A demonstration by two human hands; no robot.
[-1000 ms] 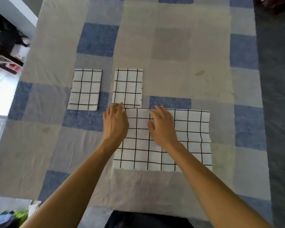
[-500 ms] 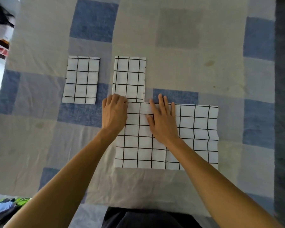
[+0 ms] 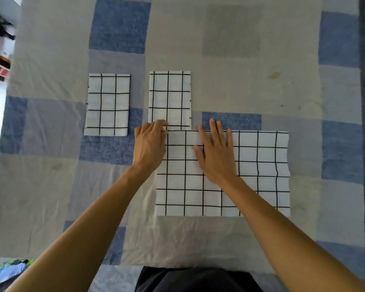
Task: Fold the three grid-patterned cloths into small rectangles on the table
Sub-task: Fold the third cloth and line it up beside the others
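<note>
Two of the three pieces are already small rectangles; the big cloth (image 3: 251,175) is not, and it lies flat on the tabletop (image 3: 261,81) straight ahead of the person, its long axis running left to right. Both hands sit on its far left part. The left hand (image 3: 150,144) has its fingers curled at the far left corner, though I cannot tell whether it actually pinches the fabric. The right hand (image 3: 215,152) is flat and open, pressing down with its fingertips just past the far edge. The free right end lies well off to the right, nearer the right hand, so a fold across the long axis probably starts there. The middle folded cloth (image 3: 170,98) touches the big cloth's far left corner and could be nudged, while the left folded cloth (image 3: 106,104) lies apart, further left.
</note>
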